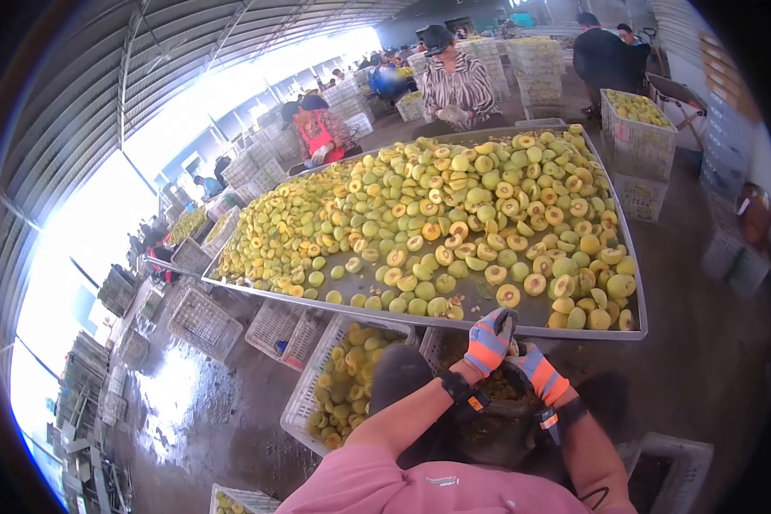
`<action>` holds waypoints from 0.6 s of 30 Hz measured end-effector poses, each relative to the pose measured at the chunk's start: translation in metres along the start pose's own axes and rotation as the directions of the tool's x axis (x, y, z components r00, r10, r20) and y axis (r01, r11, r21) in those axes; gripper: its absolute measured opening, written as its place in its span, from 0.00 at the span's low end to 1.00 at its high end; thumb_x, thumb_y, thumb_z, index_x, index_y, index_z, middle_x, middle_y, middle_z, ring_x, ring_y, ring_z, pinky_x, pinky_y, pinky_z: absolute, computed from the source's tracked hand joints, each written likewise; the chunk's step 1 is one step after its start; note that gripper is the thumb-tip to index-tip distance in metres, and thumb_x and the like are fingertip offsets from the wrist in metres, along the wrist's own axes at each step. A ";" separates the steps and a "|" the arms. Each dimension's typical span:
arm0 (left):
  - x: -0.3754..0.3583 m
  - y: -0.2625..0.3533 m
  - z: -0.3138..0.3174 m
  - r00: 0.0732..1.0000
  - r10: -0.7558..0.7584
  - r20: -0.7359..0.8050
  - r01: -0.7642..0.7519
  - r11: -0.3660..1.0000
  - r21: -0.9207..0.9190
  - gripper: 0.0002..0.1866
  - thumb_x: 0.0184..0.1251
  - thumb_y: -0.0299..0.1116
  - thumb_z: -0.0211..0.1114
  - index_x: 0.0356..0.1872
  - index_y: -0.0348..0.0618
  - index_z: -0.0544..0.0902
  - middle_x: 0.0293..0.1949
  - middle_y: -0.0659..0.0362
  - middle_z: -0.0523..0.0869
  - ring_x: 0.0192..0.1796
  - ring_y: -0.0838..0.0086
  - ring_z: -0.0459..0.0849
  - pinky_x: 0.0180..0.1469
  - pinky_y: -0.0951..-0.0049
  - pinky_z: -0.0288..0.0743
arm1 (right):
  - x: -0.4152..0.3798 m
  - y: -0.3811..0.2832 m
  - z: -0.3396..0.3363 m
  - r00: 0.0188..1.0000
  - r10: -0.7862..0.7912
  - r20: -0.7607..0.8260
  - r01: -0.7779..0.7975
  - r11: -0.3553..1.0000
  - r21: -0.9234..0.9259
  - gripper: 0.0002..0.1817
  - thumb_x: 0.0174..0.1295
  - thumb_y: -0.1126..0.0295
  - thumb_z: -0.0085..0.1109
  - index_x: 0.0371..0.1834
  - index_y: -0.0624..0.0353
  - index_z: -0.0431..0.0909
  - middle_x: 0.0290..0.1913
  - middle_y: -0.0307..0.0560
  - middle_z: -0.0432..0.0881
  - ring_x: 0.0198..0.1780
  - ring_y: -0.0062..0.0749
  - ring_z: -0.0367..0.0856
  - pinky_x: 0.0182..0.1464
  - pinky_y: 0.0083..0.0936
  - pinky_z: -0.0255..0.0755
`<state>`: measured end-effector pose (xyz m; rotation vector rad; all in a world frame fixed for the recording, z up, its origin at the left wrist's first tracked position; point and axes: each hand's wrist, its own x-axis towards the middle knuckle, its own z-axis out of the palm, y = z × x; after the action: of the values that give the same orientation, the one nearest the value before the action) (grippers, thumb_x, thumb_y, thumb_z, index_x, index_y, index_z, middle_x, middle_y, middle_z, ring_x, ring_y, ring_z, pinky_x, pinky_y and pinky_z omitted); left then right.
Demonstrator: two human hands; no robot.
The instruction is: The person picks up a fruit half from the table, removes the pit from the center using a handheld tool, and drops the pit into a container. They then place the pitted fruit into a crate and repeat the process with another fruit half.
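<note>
Both my hands wear orange and grey-blue striped gloves with dark palms, and they meet just in front of the metal table's near edge. My left hand (pixel 491 343) is closed, its fingers curled towards the right one. My right hand (pixel 541 373) is closed as well, fingertips close to the left hand. Whatever lies between them is hidden by the gloves. Under the hands is a dark round container (pixel 507 390) with small brown bits in it. Halved yellow-green stone fruit (pixel 508 295), some showing brown pits or hollows, lie heaped on the table (pixel 385 315) beyond.
A white crate (pixel 295 403) of yellow-green fruit stands left of my legs. Another crate (pixel 672 463) is at the lower right. Empty-looking crates (pixel 204 321) sit on the wet floor. Two people (pixel 464 86) (pixel 321 133) work across the table; stacked fruit crates (pixel 638 150) stand at right.
</note>
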<state>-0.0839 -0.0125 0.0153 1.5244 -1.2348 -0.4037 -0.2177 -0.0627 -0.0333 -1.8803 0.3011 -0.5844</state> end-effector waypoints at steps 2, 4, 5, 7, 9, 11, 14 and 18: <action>0.003 0.006 -0.003 0.996 0.042 0.082 -0.037 0.997 -0.067 0.09 0.68 0.30 0.58 0.41 0.36 0.82 0.35 0.48 0.86 0.38 0.60 0.85 0.40 0.68 0.76 | -0.010 -0.013 -0.013 0.978 -0.203 0.056 0.207 0.975 -0.076 0.12 0.63 0.65 0.62 0.43 0.61 0.79 0.35 0.39 0.82 0.34 0.24 0.79 0.37 0.21 0.73; 0.003 0.003 -0.005 0.973 0.068 0.221 -0.026 0.982 -0.187 0.09 0.72 0.30 0.56 0.42 0.34 0.79 0.34 0.60 0.84 0.37 0.82 0.76 0.40 0.76 0.74 | -0.020 -0.033 -0.021 0.990 -0.122 0.068 0.110 0.981 0.162 0.13 0.65 0.64 0.60 0.46 0.60 0.78 0.35 0.40 0.82 0.32 0.23 0.79 0.33 0.20 0.72; 0.002 0.011 -0.008 0.965 0.067 0.255 -0.015 0.979 -0.201 0.10 0.72 0.31 0.56 0.42 0.34 0.80 0.35 0.60 0.84 0.37 0.82 0.76 0.41 0.76 0.74 | -0.022 -0.047 -0.020 0.993 0.048 0.108 -0.087 0.914 0.397 0.13 0.65 0.65 0.59 0.48 0.60 0.77 0.34 0.40 0.81 0.30 0.22 0.78 0.31 0.19 0.72; -0.004 0.013 -0.005 0.949 0.053 0.312 0.062 0.936 -0.347 0.13 0.74 0.35 0.55 0.42 0.34 0.80 0.35 0.60 0.84 0.38 0.81 0.77 0.44 0.76 0.75 | -0.028 -0.057 -0.023 0.936 0.273 0.221 -0.349 0.654 0.671 0.14 0.65 0.66 0.59 0.50 0.60 0.76 0.32 0.39 0.80 0.26 0.19 0.76 0.27 0.17 0.70; -0.011 0.018 -0.003 0.913 0.019 0.406 0.201 0.847 -0.492 0.14 0.75 0.37 0.54 0.43 0.34 0.81 0.36 0.61 0.84 0.38 0.80 0.78 0.45 0.76 0.75 | -0.036 -0.061 -0.023 0.865 0.388 0.319 -0.471 0.407 0.783 0.15 0.64 0.67 0.60 0.52 0.61 0.75 0.28 0.37 0.78 0.22 0.17 0.74 0.23 0.16 0.67; -0.019 0.018 0.000 0.906 -0.039 0.421 0.300 0.760 -0.576 0.16 0.75 0.39 0.55 0.44 0.33 0.81 0.37 0.60 0.84 0.39 0.80 0.79 0.45 0.77 0.75 | -0.040 -0.054 -0.024 0.864 0.350 0.361 -0.483 0.373 0.792 0.15 0.64 0.68 0.60 0.51 0.63 0.75 0.25 0.35 0.77 0.20 0.16 0.72 0.22 0.15 0.66; -0.023 0.011 -0.009 0.987 -0.054 0.150 0.129 0.821 -0.556 0.12 0.74 0.34 0.55 0.46 0.37 0.81 0.38 0.62 0.83 0.41 0.81 0.78 0.45 0.78 0.74 | -0.045 -0.049 -0.032 0.851 0.337 0.404 -0.515 0.376 0.770 0.13 0.62 0.68 0.61 0.47 0.62 0.77 0.24 0.34 0.76 0.19 0.17 0.71 0.21 0.16 0.64; -0.018 -0.020 -0.103 0.978 -0.147 -0.147 0.134 0.986 -0.096 0.15 0.69 0.37 0.61 0.45 0.32 0.81 0.41 0.52 0.87 0.45 0.71 0.84 0.47 0.70 0.77 | -0.043 -0.034 -0.009 0.823 0.555 0.123 -0.567 0.784 0.251 0.10 0.58 0.66 0.66 0.38 0.59 0.81 0.23 0.35 0.77 0.19 0.18 0.71 0.21 0.19 0.64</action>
<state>-0.0019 0.0533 0.0292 1.5435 -0.9818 -0.4183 -0.2609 -0.0373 -0.0102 -1.4251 0.6889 -0.1601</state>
